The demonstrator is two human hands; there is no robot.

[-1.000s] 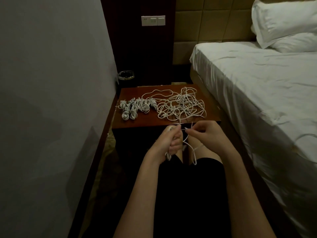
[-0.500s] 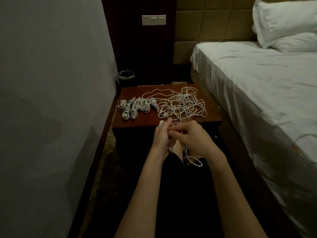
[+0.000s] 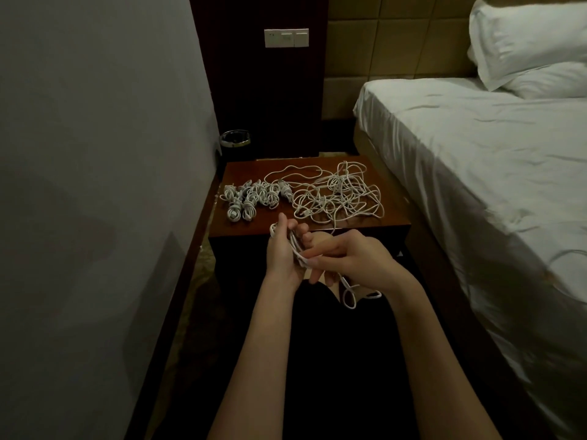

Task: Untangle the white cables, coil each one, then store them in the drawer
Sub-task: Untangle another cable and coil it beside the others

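Note:
A tangle of white cables (image 3: 338,195) lies on the right half of a brown wooden nightstand (image 3: 394,214). Several coiled white cables (image 3: 251,198) sit in a row on its left half. In front of the nightstand my left hand (image 3: 281,249) holds a white cable wound in loops (image 3: 297,247) around its fingers. My right hand (image 3: 352,255) pinches the same cable at the loops' lower end. The cable's loose tail (image 3: 351,293) hangs below my right hand, and a strand runs up to the tangle. No drawer can be made out on the dark front of the nightstand.
A grey wall (image 3: 95,185) stands close on the left. A bed with white sheets (image 3: 476,169) and pillows (image 3: 524,42) fills the right. A small bin with a metal rim (image 3: 235,139) stands behind the nightstand, under a wall switch plate (image 3: 286,37). My dark-clothed legs are below.
My right hand has come in from the right to my left hand and dropped to the loops' lower end. My left hand has risen a little, and more cable is wound on it.

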